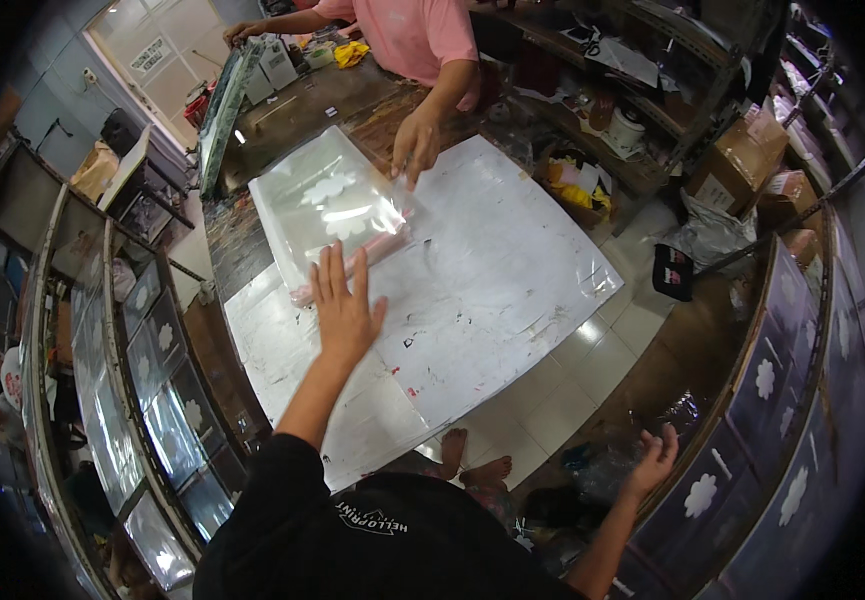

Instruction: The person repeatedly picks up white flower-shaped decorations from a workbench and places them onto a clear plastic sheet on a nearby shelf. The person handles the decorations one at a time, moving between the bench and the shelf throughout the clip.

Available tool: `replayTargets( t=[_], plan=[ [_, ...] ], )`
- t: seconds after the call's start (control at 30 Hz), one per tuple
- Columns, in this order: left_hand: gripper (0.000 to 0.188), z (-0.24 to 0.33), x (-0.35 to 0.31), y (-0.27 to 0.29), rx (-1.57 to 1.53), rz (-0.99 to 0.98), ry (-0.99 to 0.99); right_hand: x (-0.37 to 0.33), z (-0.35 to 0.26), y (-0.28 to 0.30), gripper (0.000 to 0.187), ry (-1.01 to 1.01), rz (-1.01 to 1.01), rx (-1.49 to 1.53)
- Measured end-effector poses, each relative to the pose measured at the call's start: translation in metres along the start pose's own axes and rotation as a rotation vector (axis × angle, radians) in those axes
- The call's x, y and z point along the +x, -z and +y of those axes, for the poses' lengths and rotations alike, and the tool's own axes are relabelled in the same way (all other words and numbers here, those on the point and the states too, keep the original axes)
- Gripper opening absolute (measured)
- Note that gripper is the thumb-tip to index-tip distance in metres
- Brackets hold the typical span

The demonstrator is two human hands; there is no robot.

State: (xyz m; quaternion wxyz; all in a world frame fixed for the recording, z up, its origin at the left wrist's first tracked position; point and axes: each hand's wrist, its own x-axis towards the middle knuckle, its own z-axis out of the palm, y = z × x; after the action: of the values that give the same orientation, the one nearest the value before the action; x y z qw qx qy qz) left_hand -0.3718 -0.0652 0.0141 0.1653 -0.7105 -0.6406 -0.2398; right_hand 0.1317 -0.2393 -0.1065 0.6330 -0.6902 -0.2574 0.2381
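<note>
Clear plastic stack (pixel 287 215): lies flat toward the far left of the white table cover (pixel 502 270), reaching out over the dark tabletop (pixel 297 112). White flower shapes show through it; a pinkish strip runs along its near side.

Left hand (pixel 345 315): palm down, fingers spread, fingertips on the stack's near edge. Right hand (pixel 655 462): held out well apart from the stack, by the right rack (pixel 730 425); fingers loosely parted, nothing seen in it.

Co-worker's near hand (pixel 416 145): at the stack's right edge, fingers close together; cannot tell whether it grips. Co-worker's other hand (pixel 243 32): on top of a tilted green-edged panel (pixel 224 120).

Progress, judged: one pile is gathered and lies fairly even. Flower-marked sheets in the right rack and left rack (pixel 157 395) look like work left; total share done cannot be told.

Counts: stack, 1 (sheets within it uncountable); own hands, 2; co-worker's hands, 2; bare feet (pixel 452 452) below the cover, 2; black pouch (pixel 672 272), 1; cardboard boxes (pixel 737 165) at right, at least 2; flower shapes in the racks, several each side, exact number lost to glare and overlap
</note>
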Motion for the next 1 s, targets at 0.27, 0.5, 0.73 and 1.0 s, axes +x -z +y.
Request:
replayTargets(
  t=[0.27, 0.5, 0.73, 1.0],
  plan=[
    [0.039, -0.060, 0.012, -0.059, 0.036, -0.200, -0.154, -0.065, 0.002, -0.054, 0.032, -0.138, -0.217, 0.063],
    [0.030, 0.058, -0.037, -0.029, -0.228, -0.261, -0.361, -0.128, -0.037, -0.094, 0.037, -0.385, -0.586, 0.385],
    [0.039, 0.170, -0.096, 0.010, -0.509, -0.511, -0.673, -0.129, -0.070, -0.121, 0.040, -0.271, -0.675, 0.311],
    [0.060, 0.208, -0.107, 0.050, -0.874, -0.703, -0.945, -0.118, -0.044, -0.025, 0.037, -0.235, -0.312, 0.019]
  ],
)
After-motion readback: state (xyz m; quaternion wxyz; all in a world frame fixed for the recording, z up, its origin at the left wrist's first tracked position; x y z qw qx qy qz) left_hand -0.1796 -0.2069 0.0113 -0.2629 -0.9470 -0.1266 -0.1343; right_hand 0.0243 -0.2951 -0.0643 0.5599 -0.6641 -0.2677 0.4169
